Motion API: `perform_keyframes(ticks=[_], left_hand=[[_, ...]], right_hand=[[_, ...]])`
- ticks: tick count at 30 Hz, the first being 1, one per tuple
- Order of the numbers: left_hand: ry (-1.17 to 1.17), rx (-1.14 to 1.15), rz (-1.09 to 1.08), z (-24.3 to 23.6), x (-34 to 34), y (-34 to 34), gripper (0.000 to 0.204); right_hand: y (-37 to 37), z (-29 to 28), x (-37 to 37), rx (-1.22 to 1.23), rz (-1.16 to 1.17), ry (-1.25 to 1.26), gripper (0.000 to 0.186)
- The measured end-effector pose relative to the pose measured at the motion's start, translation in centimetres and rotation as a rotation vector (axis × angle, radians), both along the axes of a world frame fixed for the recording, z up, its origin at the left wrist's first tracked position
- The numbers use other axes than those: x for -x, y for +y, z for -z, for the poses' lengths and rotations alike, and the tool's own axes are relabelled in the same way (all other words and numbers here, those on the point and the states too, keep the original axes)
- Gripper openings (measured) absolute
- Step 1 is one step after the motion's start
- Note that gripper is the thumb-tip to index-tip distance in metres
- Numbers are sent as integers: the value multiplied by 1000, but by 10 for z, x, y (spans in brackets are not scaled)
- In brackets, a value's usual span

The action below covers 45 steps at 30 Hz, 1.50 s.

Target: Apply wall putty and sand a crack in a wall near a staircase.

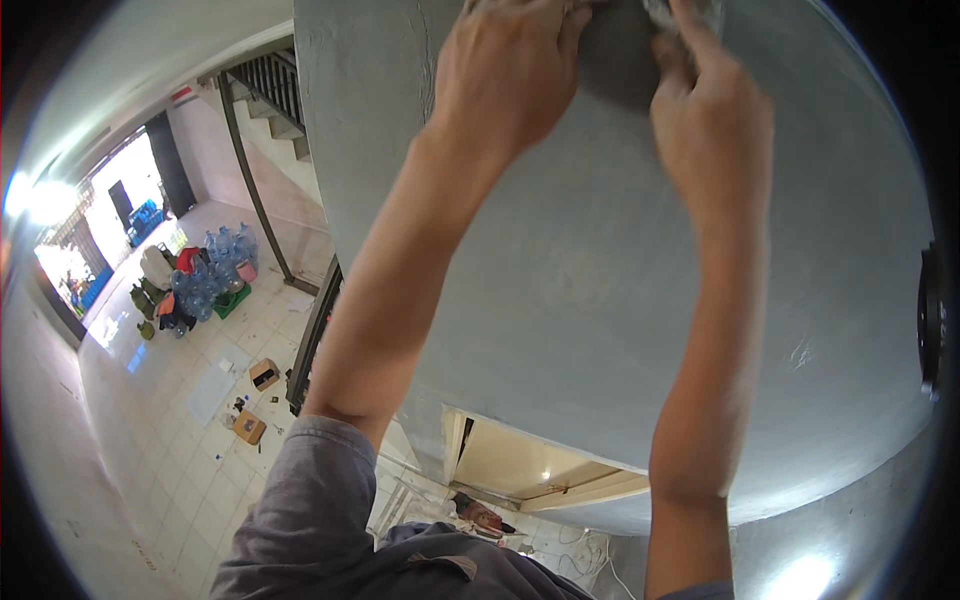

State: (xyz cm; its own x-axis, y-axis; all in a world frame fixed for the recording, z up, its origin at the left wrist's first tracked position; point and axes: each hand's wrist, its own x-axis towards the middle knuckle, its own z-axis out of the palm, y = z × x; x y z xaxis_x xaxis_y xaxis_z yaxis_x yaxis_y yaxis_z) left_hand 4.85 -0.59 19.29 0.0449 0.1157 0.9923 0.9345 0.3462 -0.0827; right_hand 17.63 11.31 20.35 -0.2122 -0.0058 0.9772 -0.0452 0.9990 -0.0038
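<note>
Both my arms reach up in front of a grey wall point(580, 290). At the top edge of the view is my left hand point(505, 80), its back toward me and its fingers bent. The fingertips are cut off by the picture's edge, so what they hold is hidden. To its right my right hand point(718, 130) is raised too, with the index finger reaching up and the other fingers curled. It is at a pale, shiny, crumpled-looking thing point(712, 12), mostly out of frame. A darker patch point(615, 60) shows on the wall between the hands.
A brown metal railing point(318, 335) stands left of my left arm. Far below lie opened cardboard boxes point(250, 427), clustered blue water bottles point(205, 278) and green gas cylinders point(145, 300). A cream door point(530, 465) is beneath my arms. A black round object point(930, 320) is at the right.
</note>
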Motion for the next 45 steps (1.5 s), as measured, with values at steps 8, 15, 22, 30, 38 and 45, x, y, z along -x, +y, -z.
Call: perform_keyframes(ticks=[8, 15, 22, 30, 38, 45], left_hand=[[-229, 78, -117, 170, -53, -5, 47], [-293, 134, -163, 212, -51, -10, 50], [-44, 6, -103, -7, -18, -18, 49], [-394, 124, -148, 226, -47, -30, 48], [-47, 33, -255, 122, -1, -49, 47], [-130, 22, 236, -4, 10, -63, 52]], right_hand=[[-3, 171, -13, 217, -242, -107, 55], [-8, 214, -11, 245, -306, -140, 58], [-3, -15, 31, -50, -49, 100, 41], [-30, 248, -5, 324, -356, -245, 64], [-46, 131, 29, 188, -373, -121, 59], [-70, -22, 28, 309, -337, -186, 44]])
